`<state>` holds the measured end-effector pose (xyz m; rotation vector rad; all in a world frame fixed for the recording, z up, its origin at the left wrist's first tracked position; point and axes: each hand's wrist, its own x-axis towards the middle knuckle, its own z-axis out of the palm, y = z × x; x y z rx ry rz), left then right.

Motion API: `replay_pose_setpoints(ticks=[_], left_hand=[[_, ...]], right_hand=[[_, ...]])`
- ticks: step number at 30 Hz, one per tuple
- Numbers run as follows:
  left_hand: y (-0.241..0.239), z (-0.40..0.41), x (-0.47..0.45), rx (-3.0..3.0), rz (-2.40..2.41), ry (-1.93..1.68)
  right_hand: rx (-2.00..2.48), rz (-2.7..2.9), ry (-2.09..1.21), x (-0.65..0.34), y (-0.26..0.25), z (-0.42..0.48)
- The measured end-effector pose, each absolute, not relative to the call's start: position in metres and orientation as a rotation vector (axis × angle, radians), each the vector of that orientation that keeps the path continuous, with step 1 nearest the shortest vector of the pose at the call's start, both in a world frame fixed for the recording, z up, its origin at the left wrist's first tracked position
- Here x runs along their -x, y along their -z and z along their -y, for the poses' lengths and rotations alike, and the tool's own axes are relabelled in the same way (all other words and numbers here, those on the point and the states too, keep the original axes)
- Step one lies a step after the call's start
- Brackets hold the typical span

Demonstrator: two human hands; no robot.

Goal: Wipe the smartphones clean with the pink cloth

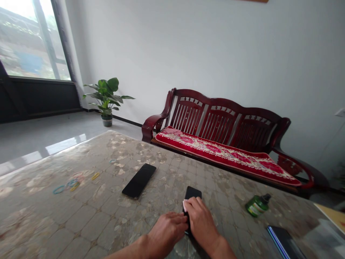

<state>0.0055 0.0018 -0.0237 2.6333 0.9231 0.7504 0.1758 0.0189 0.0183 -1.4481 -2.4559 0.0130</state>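
A black phone (192, 193) lies flat on the patterned table (107, 212), its near half covered by my hands. My right hand (201, 223) rests on it with fingers curled around a small pinkish-white cloth (185, 205) pressed at the phone's left edge. My left hand (168, 230) lies beside it, fingers together, touching the phone's near left side. A second black phone (139, 180) lies face down to the left, apart from both hands.
Several coloured rubber bands (72, 183) are scattered at the table's left. A small green bottle (257, 205) lies on its side at the right. Another dark phone (284, 242) sits at the near right corner. A red wooden bench (221, 140) and a potted plant (106, 99) stand behind.
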Motion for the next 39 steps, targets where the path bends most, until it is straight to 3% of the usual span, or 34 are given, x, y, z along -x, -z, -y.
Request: replay_pose_setpoints(ticks=[10,18,27,39], left_hand=[[0.028,-0.002,-0.004,-2.644,-0.921,-0.737],[0.026,-0.002,-0.006,-2.629,-0.914,-0.747],[0.025,-0.002,-0.003,-2.64,-0.908,-0.726],[0.023,0.0,-0.002,-2.617,-0.947,-0.69]], right_hand=[[1.594,2.398,0.111,-0.168,-0.027,-0.059],[1.459,2.441,0.017,-0.177,-0.016,-0.02],[1.617,2.361,0.119,-0.177,-0.025,-0.081],[1.584,2.356,0.105,-0.203,-0.019,-0.04]])
